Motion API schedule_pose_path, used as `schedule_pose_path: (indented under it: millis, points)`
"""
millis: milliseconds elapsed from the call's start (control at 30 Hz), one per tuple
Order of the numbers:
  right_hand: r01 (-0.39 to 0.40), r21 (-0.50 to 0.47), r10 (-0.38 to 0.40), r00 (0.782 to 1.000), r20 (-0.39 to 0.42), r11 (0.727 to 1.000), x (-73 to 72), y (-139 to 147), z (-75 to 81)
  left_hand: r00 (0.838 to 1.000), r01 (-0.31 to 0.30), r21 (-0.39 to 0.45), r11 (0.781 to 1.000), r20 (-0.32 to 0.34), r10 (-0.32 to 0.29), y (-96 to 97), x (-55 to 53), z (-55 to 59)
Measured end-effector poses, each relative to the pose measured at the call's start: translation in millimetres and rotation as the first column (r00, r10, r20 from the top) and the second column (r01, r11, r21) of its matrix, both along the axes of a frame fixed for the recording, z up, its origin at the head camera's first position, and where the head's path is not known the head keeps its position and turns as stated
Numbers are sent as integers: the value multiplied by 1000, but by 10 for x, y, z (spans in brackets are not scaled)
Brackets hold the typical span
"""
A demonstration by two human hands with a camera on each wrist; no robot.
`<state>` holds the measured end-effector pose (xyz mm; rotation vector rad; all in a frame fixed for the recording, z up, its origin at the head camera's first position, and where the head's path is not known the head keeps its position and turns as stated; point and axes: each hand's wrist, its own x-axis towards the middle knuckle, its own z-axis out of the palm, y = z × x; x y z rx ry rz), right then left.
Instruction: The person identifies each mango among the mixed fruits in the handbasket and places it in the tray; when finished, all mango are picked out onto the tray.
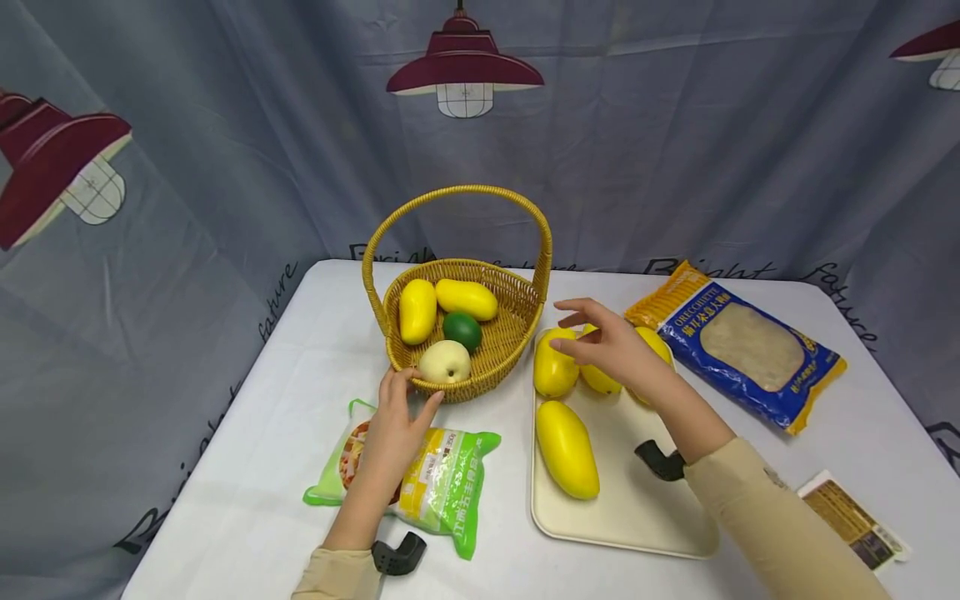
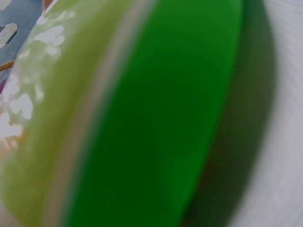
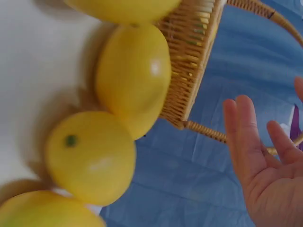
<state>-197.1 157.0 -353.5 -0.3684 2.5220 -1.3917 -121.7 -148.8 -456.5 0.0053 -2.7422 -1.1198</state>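
Observation:
A wicker basket [image 1: 498, 373] with a tall handle stands at the back of the table. In it lie two yellow mangoes [image 1: 417, 312], a dark green fruit [image 1: 461, 332] and a pale round fruit [image 1: 444, 363]. My left hand [image 1: 392, 433] holds the basket's front rim, thumb outside, beside the pale fruit. Over the back of a cream tray [image 1: 637, 525], my right hand [image 1: 618, 348] hovers with its fingers spread and holds nothing. Below it are several mangoes [image 3: 133, 78], partly hidden in the head view. Another mango [image 1: 567, 450] lies nearer the tray's front.
Under my left forearm lies a green and yellow food bag [image 1: 442, 483], which fills most of the left wrist view. A blue and orange pasta bag [image 1: 738, 346] rests behind the tray at right. A small brown packet [image 1: 851, 521] sits at the right front. Grey curtains surround the table.

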Motion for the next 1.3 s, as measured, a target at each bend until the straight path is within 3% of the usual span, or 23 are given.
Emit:
schedule_pose_path:
  millis: [200, 400, 700, 900, 1067, 1300]
  points:
    - [-18, 27, 20, 999, -48, 999, -373, -285, 23, 1000, 0, -3, 1000, -9, 0, -7, -5, 4]
    - [-47, 91, 53, 996, -73, 995, -608, -596, -33, 1000, -1, 5, 1000, -8, 1, -13, 0, -11]
    - [-28, 158, 37, 998, -53, 987, -847, -952, -148, 1000, -5, 21, 1000, -12, 5, -6, 8, -15]
    - [6, 202, 3, 999, -43, 979, -990, -1005, -276, 1000, -5, 16, 1000, -7, 5, 17, 1, -15]
    - [-10, 263, 30, 997, -71, 965, -1085, -1061, -388, 1000, -12, 10, 1000, 10, 12, 12, 5, -1]
    - [-5, 264, 23, 998, -64, 964, -1161, -1136, -523, 1000, -8, 24, 1000, 5, 8, 16, 24, 5]
